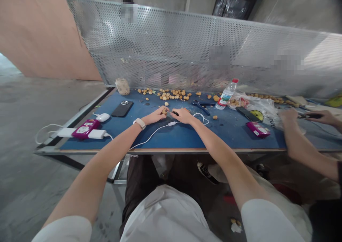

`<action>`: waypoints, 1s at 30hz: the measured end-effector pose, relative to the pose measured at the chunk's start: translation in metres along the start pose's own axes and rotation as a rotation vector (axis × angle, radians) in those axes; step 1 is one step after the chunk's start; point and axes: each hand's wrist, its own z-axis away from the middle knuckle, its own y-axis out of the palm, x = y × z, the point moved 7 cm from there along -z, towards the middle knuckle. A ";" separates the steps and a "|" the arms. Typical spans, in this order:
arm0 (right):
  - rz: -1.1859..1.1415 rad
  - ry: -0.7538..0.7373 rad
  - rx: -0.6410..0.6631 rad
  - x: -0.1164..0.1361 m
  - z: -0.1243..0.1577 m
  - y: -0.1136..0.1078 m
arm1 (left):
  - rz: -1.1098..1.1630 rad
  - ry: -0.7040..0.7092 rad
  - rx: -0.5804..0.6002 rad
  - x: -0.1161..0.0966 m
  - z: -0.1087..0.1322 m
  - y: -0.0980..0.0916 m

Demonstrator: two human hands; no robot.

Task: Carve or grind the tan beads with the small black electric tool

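Note:
My left hand (159, 115), with a pale band on its wrist, pinches a small round tan nut or fruit (164, 111) over the blue table top. Close beside it, my right hand (182, 115) is closed around a small tool with a black handle (175, 113). The tool's thin metal end points at the round piece; its exact kind is too small to make out. A white cable (157, 130) runs across the table below both hands. Several similar tan round pieces (176, 94) lie scattered beyond them, and a blue-handled hand tool (202, 106) rests to the right.
On the left are a phone (122, 108), a white mouse-like device (103, 117) and a purple pack (85, 129). A bottle (227, 95), plastic bag (264, 108) and another purple pack (258, 129) stand right. A co-worker's hands (290, 119) work farther right. A perforated metal panel (173, 46) borders the back.

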 end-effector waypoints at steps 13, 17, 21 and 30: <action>0.005 0.040 0.024 0.001 0.000 0.000 | 0.199 -0.023 -0.001 0.012 -0.009 0.005; -0.003 0.037 0.021 0.002 0.001 -0.002 | 0.122 0.012 0.015 0.011 -0.006 0.002; -0.002 0.026 0.025 0.002 0.001 -0.001 | 0.095 0.050 0.045 0.004 -0.004 0.003; -0.020 0.031 0.013 0.000 0.000 -0.002 | 0.077 0.012 0.057 0.001 -0.003 0.005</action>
